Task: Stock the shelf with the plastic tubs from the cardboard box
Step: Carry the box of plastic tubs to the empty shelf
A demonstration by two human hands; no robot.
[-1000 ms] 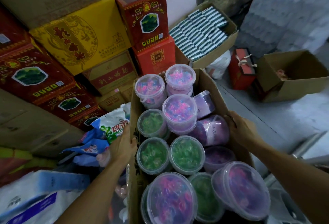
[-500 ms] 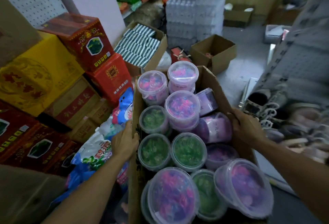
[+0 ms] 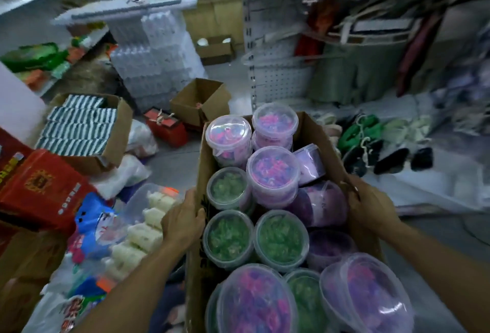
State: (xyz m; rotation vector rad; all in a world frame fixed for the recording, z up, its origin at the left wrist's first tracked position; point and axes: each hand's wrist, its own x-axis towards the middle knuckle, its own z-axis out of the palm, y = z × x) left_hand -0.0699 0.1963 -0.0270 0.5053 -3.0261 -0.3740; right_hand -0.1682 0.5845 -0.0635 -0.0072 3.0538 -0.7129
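the whole scene behind the cardboard box [image 3: 319, 136] has swung since a second ago: the stacked red and yellow cartons that filled the left have slid almost out of view, and a white pegboard shelf unit [image 3: 275, 78] with a blue header now stands straight ahead past the box's far edge. the box itself sits the same between the arms, so the person appears to be turning with it in hand, carrying it toward shelving.

the left hand [image 3: 183, 222] is clamped on the box's left wall, fingers [image 3: 197, 220] hooked over the rim beside a green tub [image 3: 228, 234]. the right hand [image 3: 370, 204] grips the right wall, fingers curled over the top edge next to a purple tub [image 3: 322, 204] lying on its side.

all the plastic tubs [image 3: 273, 169] remain packed in the box, pink, green and purple, lids on; none is on any shelf yet. the stocking proper has not begun. the likely next need is to set the box down near the shelf to free a hand.
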